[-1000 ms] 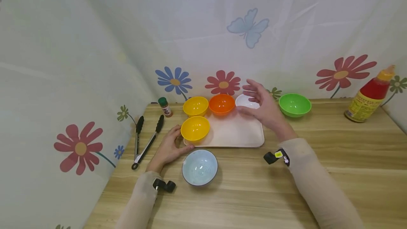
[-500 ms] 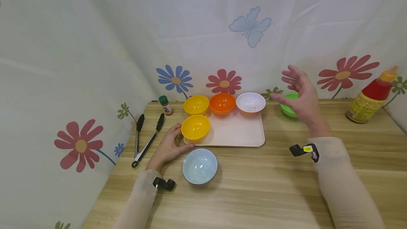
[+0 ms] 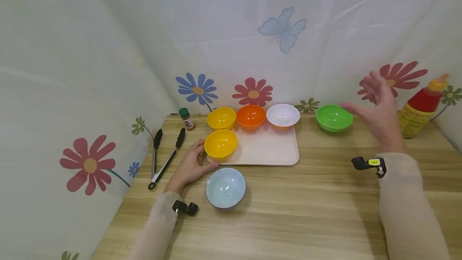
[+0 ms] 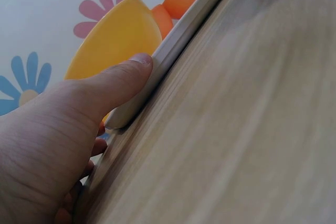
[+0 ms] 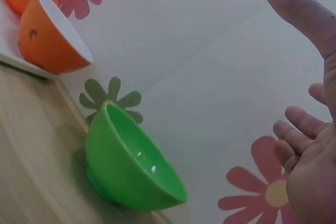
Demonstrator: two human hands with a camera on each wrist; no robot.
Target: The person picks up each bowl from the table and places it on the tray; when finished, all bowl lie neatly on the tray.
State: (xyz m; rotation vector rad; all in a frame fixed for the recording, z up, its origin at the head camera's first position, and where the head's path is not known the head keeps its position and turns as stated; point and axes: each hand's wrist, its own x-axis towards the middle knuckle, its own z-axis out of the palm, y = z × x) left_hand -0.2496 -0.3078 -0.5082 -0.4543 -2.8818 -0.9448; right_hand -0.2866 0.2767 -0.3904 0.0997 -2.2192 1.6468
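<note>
My left hand (image 3: 188,168) rests at the near left corner of a white tray (image 3: 268,147). Its thumb lies along the tray's rim in the left wrist view, while the other fingers, partly hidden, are beside the left end. Just by those fingers, a yellow bowl (image 3: 221,143) sits on the tray. Behind it stand another yellow bowl (image 3: 221,118), an orange bowl (image 3: 251,116) and a bowl white inside and orange outside (image 3: 283,115). My right hand (image 3: 382,109) is raised with fingers spread and holds nothing, to the right of a green bowl (image 5: 128,161).
A pale blue bowl (image 3: 225,187) stands in front of the tray. Tongs (image 3: 167,163) and a green-capped spice jar (image 3: 186,119) are at left. A red sauce bottle (image 3: 420,109) with a yellow cap stands at right, partly behind the right hand. A flowered curtain (image 3: 223,23) backs the table.
My right hand has moved away from the white-and-orange bowl, rightward past the green bowl, uncovering both. The left hand has stayed at the tray corner.
</note>
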